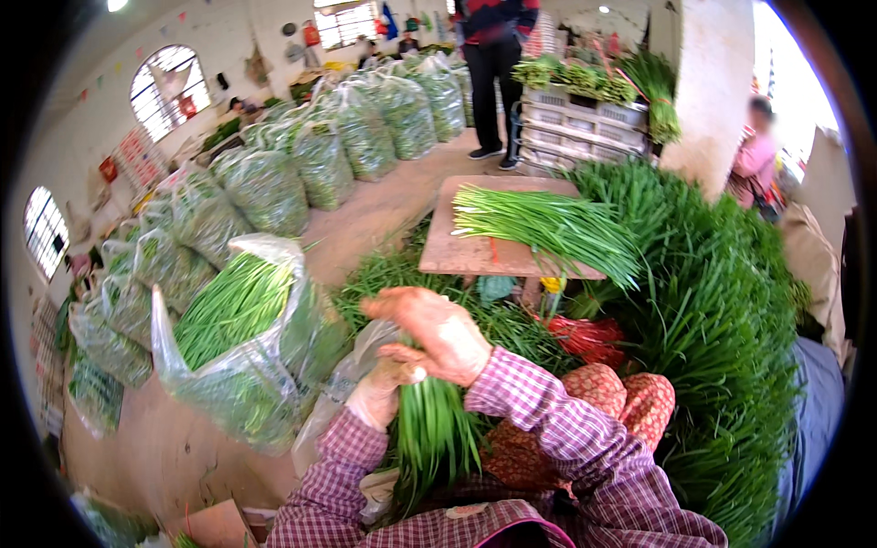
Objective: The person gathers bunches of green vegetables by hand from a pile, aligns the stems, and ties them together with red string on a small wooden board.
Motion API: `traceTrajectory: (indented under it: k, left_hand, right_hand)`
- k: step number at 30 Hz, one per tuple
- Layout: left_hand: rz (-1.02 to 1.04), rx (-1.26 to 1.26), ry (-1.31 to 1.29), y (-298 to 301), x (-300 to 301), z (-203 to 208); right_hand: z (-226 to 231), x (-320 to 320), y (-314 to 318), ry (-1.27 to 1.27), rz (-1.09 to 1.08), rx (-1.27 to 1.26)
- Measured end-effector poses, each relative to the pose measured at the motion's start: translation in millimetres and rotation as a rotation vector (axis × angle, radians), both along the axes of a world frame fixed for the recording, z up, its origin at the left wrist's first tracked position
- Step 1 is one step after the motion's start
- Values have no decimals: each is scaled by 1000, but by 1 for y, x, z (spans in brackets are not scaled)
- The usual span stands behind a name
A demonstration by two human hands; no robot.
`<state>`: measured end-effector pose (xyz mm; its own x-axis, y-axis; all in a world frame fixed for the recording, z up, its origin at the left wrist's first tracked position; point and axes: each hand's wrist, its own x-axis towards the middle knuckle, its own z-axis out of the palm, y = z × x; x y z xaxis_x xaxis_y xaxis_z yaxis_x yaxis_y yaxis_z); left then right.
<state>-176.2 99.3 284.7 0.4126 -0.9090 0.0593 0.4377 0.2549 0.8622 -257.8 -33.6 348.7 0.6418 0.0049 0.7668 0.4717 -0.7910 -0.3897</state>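
Note:
My left hand (376,393) is closed round a bunch of garlic chives (434,429), whose green leaves hang down toward my lap. Just above it, my right hand (434,333) lies across the top of the bunch with its fingers stretched out to the left. Part of the left hand's fingers is hidden under the right. Ahead, a loose pile of garlic chives (539,219) rests on a small wooden table (448,260), pale ends to the left. Red ties (585,338) lie in a bundle below the table, near my right knee.
A clear plastic bag (224,365) full of chives stands open to my left. Several more filled bags (265,196) line the floor beyond. Tall heaped chives (722,356) crowd my right side. A person in dark trousers (493,87) stands beside stacked white crates (585,119).

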Motion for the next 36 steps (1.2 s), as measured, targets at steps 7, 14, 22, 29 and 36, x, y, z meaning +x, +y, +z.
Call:
traceTrajectory:
  k: [7, 14, 22, 29, 36]
  left_hand:
    - [-79, 91, -134, -12, -8, 24]
    - [155, -232, -119, -4, 48, 86]
    - [380, -509, -183, 37, 147, 119]
    - [375, -477, -152, 35, 171, 115]
    - [450, -393, -164, 11, 146, 118]
  right_hand:
    - [-9, 3, -12, 163, -80, -265]
    - [-4, -2, -17, 212, 100, 189]
    - [-111, -9, -55, 1023, -434, -72]
    - [-85, -32, -101, 1148, -687, -25]
    - [-30, -10, -44, 262, -226, 221]
